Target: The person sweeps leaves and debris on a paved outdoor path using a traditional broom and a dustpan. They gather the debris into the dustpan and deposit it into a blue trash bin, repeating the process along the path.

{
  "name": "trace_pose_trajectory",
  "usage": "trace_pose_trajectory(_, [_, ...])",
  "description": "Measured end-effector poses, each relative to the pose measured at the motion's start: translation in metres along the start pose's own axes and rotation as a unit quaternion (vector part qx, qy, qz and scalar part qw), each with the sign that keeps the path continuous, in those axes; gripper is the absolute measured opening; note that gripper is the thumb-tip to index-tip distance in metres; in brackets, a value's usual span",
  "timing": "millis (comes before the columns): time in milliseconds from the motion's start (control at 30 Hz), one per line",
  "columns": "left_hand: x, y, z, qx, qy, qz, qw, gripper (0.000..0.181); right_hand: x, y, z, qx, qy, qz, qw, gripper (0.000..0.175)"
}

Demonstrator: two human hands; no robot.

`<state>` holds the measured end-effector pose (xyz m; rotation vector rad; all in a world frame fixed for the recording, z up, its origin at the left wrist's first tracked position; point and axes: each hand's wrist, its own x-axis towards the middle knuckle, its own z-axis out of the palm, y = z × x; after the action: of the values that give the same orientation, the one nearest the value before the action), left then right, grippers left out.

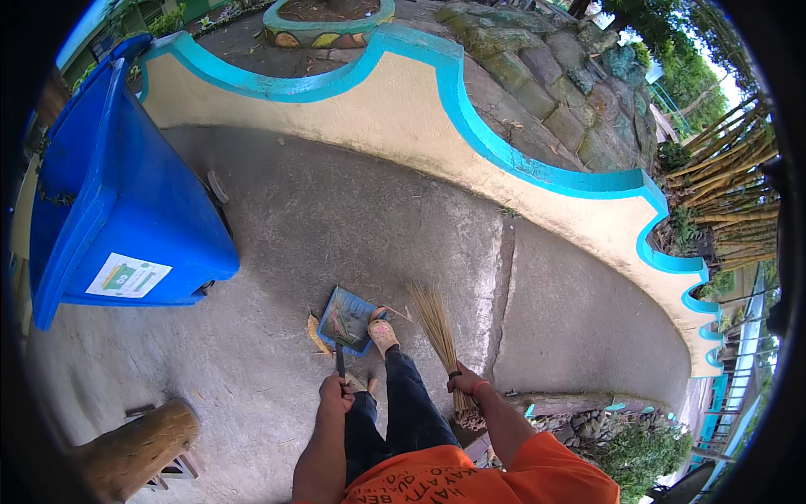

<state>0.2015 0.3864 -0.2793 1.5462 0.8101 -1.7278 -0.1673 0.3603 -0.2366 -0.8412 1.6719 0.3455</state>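
Observation:
My left hand grips the dark handle of a blue dustpan, which rests on the concrete ground ahead of my feet. Thin leaves and grass bits lie in its pan. A large dry leaf lies against the pan's left side. My right hand is closed around a stick broom of bundled midribs, held near its bound end. The broom's bristles fan out forward, to the right of the dustpan. One of my clog shoes is beside the pan's right edge; the other is partly hidden behind my left hand.
A tall blue wheeled bin with a paper label stands at the left. A low cream wall with turquoise trim curves across the front and right. A brown log-like post is at lower left. Plants and stones border the lower right.

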Motion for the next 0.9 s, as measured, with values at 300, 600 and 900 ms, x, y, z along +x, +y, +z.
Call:
trace_pose_trajectory(300, [0.026, 0.026, -0.038, 0.039, -0.017, 0.009, 0.999, 0.017, 0.005, 0.007, 0.01, 0.017, -0.003, -0.005, 1.0, 0.116])
trace_pose_trajectory(600, [0.039, 0.046, -0.025, 0.063, -0.03, 0.005, 0.998, 0.019, 0.012, 0.008, 0.027, 0.022, 0.013, -0.022, 0.999, 0.117])
trace_pose_trajectory(900, [0.012, 0.064, -0.025, 0.144, 0.017, 0.037, 0.989, 0.013, -0.015, 0.026, 0.028, 0.048, 0.071, -0.033, 0.996, 0.11])
